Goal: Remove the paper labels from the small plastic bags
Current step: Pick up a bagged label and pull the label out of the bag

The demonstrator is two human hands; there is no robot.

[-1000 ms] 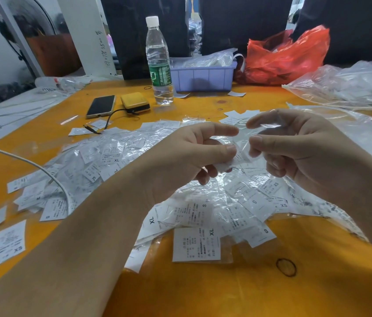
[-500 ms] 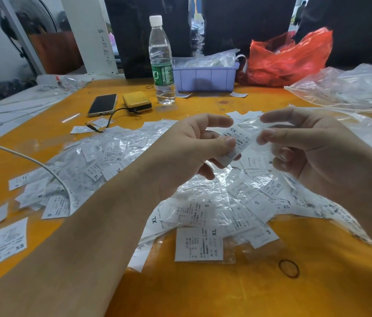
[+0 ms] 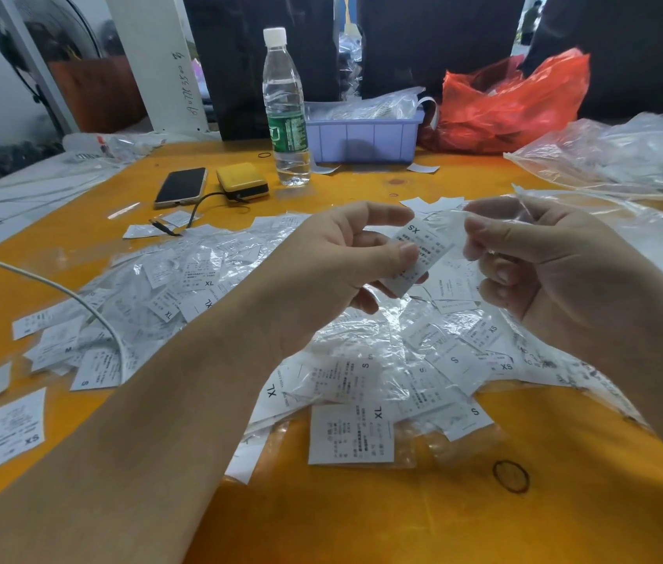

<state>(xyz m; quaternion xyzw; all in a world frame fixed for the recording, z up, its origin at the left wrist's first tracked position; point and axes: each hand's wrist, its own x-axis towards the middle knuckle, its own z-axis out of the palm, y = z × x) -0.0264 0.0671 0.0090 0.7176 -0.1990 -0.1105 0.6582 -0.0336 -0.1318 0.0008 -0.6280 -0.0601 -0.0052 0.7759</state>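
Above the pile of bagged labels (image 3: 362, 360) on the table (image 3: 444, 514), left hand (image 3: 334, 270) pinches the XS label (image 3: 419, 254) while right hand (image 3: 533, 258) pinches the clear bag (image 3: 458, 230); ideally, pull steadily apart, keeping both pinches firm.

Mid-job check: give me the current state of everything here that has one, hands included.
left hand: pinches the paper label
paper label: held up, XS side showing, partly out of the bag
small plastic bag: clear, held up in the right hand
right hand: pinches the bag
water bottle: upright, capped, partly full
phone: flat, screen dark
purple bin: holds plastic bags
red bag: crumpled, open
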